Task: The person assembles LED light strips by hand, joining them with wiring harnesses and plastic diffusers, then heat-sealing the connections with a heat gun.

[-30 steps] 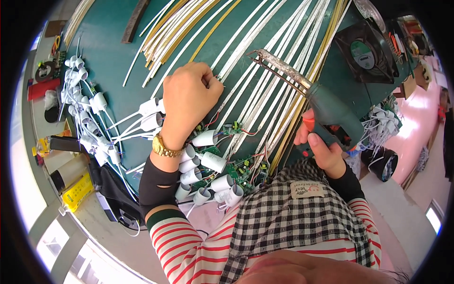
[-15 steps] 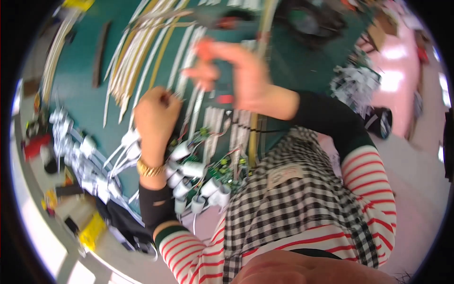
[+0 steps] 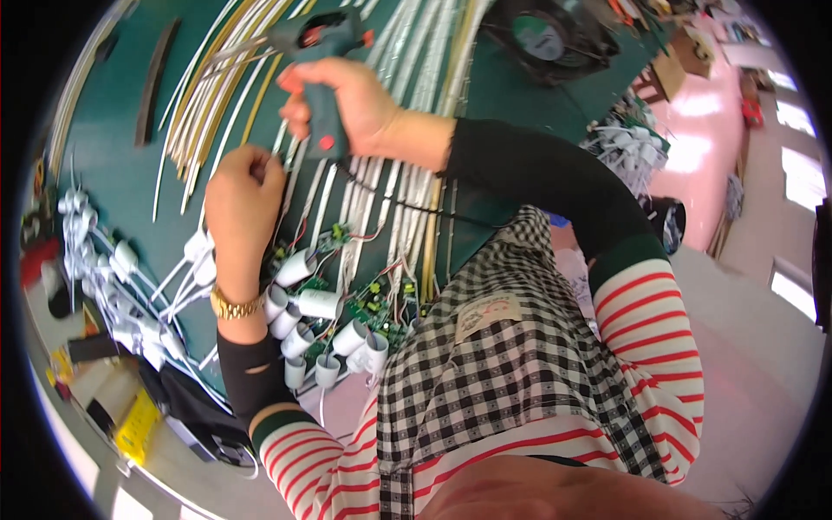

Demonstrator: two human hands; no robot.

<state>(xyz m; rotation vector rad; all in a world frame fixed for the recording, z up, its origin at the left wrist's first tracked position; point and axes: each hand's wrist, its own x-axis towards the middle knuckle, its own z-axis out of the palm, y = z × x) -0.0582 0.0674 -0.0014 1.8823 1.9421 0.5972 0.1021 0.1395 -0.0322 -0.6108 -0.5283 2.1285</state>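
My right hand [image 3: 360, 104] is wrapped round the dark grip of a corded soldering gun [image 3: 325, 113], which has a red button low on its handle. Its slim metal tip points left over the strips. My left hand [image 3: 243, 195] is curled closed near the ends of the strips, just below and left of the gun; what its fingertips hold, if anything, is hidden. By its wrist lie white plastic lamp bases [image 3: 321, 303] with wired green circuit boards [image 3: 377, 299]. Long white strips [image 3: 403, 186] run beneath my right forearm.
Yellowish and white strips [image 3: 204, 113] lie at the far left of the green table [image 3: 130, 186]. A black fan [image 3: 546, 39] stands at the far right. White parts with leads [image 3: 104, 260] are heaped left; another white pile [image 3: 624, 147] sits right. The gun's black cord [image 3: 416, 206] crosses the strips.
In the picture, both hands have shifted left. The soldering gun, blurred before, now shows sharply in my right hand, lower and nearer my left hand, which stays closed.
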